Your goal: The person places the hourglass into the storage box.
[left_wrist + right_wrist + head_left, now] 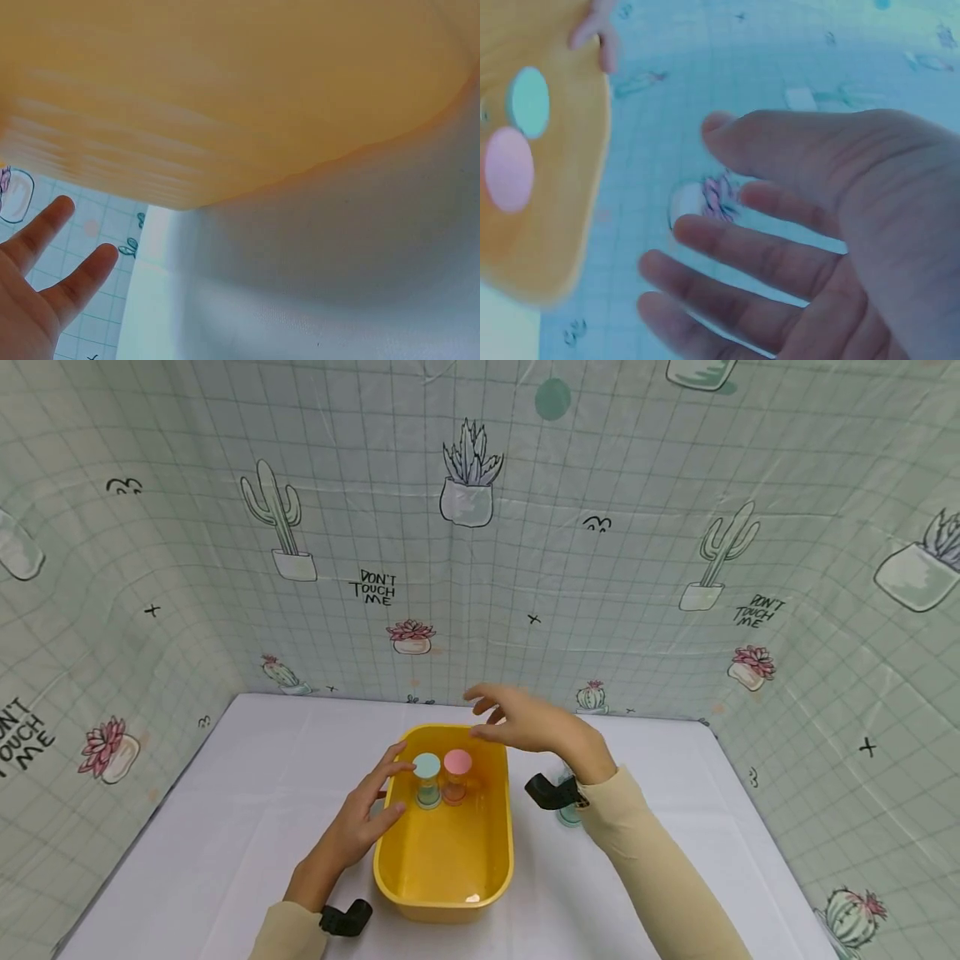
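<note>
A yellow plastic bin (442, 906) stands on the table. Inside it, towards the far end, two small hourglasses stand upright side by side: one with light blue-green caps (427, 766), one with pink caps (457, 762). My left hand (362, 818) is at the bin's left rim, fingers spread and partly over the edge; whether it touches the rim I cannot tell. Above the bin's far right corner, my right hand (521, 718) hovers with loosely bent fingers and nothing in them. Bare fingers (727, 255) show in the right wrist view too.
Right of the bin, a green-capped hourglass (570, 817) stands on the table, partly hidden by the right wrist and its black wrist camera (551, 793). White cloth covers the table (300, 752). A patterned curtain (525, 568) hangs behind and at both sides.
</note>
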The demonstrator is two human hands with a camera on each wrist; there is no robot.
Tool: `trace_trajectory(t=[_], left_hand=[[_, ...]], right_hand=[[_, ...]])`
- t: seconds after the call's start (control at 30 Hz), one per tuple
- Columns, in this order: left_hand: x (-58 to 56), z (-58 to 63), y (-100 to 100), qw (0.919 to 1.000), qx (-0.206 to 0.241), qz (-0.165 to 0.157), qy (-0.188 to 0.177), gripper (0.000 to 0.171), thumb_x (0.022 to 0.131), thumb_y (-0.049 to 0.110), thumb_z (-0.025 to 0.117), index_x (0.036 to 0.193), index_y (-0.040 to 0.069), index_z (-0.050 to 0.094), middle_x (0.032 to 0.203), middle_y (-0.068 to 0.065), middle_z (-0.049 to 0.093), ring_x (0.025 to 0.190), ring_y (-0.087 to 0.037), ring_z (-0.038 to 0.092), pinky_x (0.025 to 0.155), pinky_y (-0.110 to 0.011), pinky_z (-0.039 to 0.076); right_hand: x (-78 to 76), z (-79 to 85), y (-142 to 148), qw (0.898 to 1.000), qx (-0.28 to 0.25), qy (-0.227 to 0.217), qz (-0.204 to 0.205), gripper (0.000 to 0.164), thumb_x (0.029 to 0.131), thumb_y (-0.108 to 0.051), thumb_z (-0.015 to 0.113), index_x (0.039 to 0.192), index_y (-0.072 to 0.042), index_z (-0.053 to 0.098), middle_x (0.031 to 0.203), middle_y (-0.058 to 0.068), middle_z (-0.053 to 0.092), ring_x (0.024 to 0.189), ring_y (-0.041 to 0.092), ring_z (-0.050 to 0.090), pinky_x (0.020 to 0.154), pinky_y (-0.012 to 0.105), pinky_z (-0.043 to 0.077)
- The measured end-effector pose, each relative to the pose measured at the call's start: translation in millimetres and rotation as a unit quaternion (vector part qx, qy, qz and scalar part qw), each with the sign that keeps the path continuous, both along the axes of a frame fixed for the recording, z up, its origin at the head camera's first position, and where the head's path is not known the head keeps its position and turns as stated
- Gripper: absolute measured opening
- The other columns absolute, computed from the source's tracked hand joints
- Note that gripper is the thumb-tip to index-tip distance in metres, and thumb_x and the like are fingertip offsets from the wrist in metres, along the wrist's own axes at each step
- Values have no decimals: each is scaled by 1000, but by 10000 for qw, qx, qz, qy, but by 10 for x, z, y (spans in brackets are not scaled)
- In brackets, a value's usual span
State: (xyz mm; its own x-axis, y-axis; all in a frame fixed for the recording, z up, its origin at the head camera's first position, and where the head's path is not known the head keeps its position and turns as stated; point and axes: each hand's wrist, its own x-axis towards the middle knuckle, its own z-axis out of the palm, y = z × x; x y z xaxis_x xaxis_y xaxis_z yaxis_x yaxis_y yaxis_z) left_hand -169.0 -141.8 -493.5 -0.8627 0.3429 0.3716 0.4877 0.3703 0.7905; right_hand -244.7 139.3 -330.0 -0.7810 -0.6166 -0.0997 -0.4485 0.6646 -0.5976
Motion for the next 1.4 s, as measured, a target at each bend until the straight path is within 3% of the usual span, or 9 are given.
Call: trace_trajectory(t=[0.2, 0.37, 0.57, 0.83, 1.07, 1.27, 1.4], left_hand=[[-11, -21, 5, 10000, 43, 11, 55, 46, 97, 21, 57, 142, 15, 53, 170, -11, 28, 148, -45, 36, 97, -64, 47], [-23, -47, 8, 9998, 106, 17, 152, 45, 97, 18, 56, 142, 14, 53, 169, -14, 28, 147, -47, 37, 94, -61, 49], [-30, -52, 19, 9998, 161, -41, 72, 46, 97, 20, 57, 143, 15, 53, 170, -12, 28, 148, -46, 37, 96, -62, 48], [-31, -56, 7, 9999, 81, 44, 123, 46, 97, 22, 57, 143, 17, 53, 169, -13, 29, 146, -47, 39, 96, -61, 49], [-22, -55, -4, 9999, 26, 52, 128, 46, 98, 23, 55, 143, 19, 52, 169, -14, 28, 146, -48, 38, 95, -61, 49], [-21, -47, -4, 9999, 28, 68, 112, 46, 97, 22, 56, 143, 17, 52, 169, -13, 29, 147, -47, 38, 95, -61, 49], [-17, -42, 2, 9999, 10, 72, 125, 46, 97, 22, 56, 143, 16, 53, 169, -14, 29, 146, -47, 39, 95, -61, 49]], right_hand=[[53, 67, 393, 9966, -286, 579, -516, 60, 99, -28, 68, 152, -12, 46, 141, 15, 62, 130, 36, 59, 104, 50, 52], [92, -9, 738, 9926, -354, 705, -920, 67, 97, -29, 71, 155, -12, 41, 148, 17, 55, 138, 40, 51, 108, 56, 47], [177, -243, 1153, 9883, -282, 593, -1380, 76, 96, -33, 73, 158, -10, 35, 155, 19, 47, 144, 44, 42, 110, 62, 43], [409, -667, 1593, 9818, -118, 630, -1788, 78, 95, -37, 73, 154, -3, 36, 148, 30, 50, 133, 53, 51, 102, 62, 49], [620, -919, 1760, 9736, -133, 317, -2258, 80, 95, -43, 72, 155, -6, 34, 149, 29, 51, 132, 52, 53, 99, 59, 52], [722, -1071, 1741, 9628, -219, -184, -2687, 87, 94, -54, 69, 158, -9, 31, 151, 28, 49, 131, 47, 56, 96, 57, 54], [774, -1154, 1709, 9566, -267, -284, -2887, 88, 93, -55, 69, 157, -7, 32, 149, 28, 52, 128, 47, 59, 94, 55, 55]])
